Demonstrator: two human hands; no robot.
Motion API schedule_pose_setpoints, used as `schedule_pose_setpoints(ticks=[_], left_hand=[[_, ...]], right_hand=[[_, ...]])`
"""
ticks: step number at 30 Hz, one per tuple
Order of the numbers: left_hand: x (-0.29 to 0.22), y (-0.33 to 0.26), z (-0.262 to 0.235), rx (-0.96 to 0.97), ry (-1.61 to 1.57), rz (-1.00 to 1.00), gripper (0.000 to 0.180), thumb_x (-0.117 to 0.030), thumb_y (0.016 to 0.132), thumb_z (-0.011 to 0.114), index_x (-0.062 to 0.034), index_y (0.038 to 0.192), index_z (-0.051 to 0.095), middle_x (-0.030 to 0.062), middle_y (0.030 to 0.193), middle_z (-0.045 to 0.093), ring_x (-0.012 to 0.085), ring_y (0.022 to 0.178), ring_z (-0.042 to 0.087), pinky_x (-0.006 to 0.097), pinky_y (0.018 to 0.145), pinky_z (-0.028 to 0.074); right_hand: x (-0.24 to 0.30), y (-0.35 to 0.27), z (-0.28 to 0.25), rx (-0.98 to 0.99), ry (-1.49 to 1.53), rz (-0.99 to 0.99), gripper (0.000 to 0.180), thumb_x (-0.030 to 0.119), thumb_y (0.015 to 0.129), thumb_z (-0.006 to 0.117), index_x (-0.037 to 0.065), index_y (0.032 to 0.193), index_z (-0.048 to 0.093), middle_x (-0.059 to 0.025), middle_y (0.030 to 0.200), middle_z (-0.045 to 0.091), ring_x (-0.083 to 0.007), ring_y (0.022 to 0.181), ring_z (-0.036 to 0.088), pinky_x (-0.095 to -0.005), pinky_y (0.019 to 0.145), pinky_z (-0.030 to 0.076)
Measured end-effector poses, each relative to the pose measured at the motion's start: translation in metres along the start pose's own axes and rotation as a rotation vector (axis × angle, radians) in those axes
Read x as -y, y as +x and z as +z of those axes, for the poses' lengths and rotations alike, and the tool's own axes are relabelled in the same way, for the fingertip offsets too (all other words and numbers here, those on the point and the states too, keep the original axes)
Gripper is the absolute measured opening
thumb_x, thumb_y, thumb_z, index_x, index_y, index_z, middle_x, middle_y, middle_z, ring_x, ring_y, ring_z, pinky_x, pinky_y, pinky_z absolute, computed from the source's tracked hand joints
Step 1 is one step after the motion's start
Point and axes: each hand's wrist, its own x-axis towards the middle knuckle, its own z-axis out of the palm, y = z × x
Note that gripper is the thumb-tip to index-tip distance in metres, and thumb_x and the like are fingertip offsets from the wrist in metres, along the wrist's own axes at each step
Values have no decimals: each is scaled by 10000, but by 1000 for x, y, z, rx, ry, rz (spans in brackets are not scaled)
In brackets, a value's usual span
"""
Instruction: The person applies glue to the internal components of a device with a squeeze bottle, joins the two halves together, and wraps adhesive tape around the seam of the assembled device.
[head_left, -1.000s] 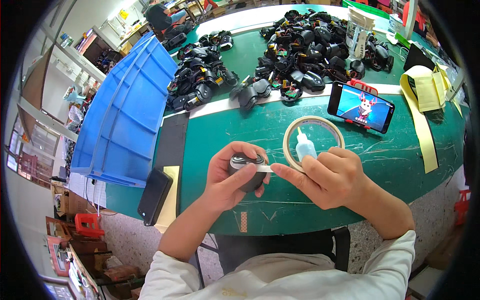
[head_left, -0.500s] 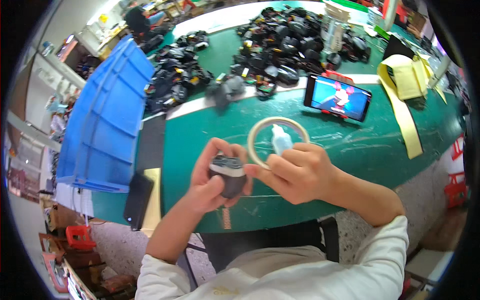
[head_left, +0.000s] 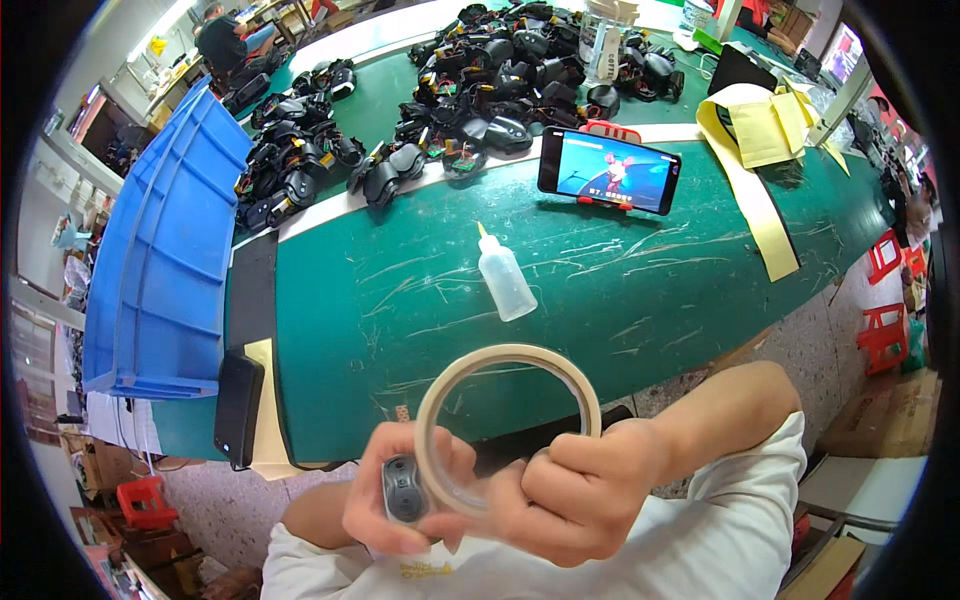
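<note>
Left grip (head_left: 366, 500): curled round a small dark plastic case (head_left: 403, 488), low in view beside the near edge of the desk (head_left: 370, 300). Case rounded, smooth, a small round detail on its face; long axis runs roughly away from the body.

Right grip (head_left: 585, 495): clenched on the lower rim of a tape roll (head_left: 510, 353), fingertips blurred. Roll is a wide, thin cream ring, broad side to the view. It sits just right of the case, between the two grips, overlapping the left one from this angle; touching the case or not, cannot tell. Right hand nearer to roll, left to case. No strip between them can be made out.

Beyond, mid-desk: translucent soft plastic bottle (head_left: 508, 285), on its side, tapered yellowish nozzle toward the far edge. Farther: glossy phone (head_left: 610, 172) propped on a red stand (head_left: 612, 130).

Left edge: ribbed blue bin (head_left: 165, 250). Toward the far edge: heaped black casings (head_left: 480, 85), wires showing.
</note>
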Motion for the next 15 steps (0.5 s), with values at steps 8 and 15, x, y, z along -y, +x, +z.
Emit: schedule_pose_setpoints(ticks=[8,15], left_hand=[[24,-37,-28,-97,81,507,399,-355,917,633,20,930,495,161,824,568,266,494,612,330,423,493],[62,-44,-24,-399,604,395,544,-568,996,352,-40,1121,396,179,914,525,205,528,601,266,421,508]], right_hand=[[11,-51,-37,445,-443,469,412,91,760,709,127,1170,706,27,679,418,-111,535,411,-266,461,306],[1,-105,-32,605,-594,793,361,209,835,666,96,1177,678,-82,904,601,-258,812,569,-360,674,443]])
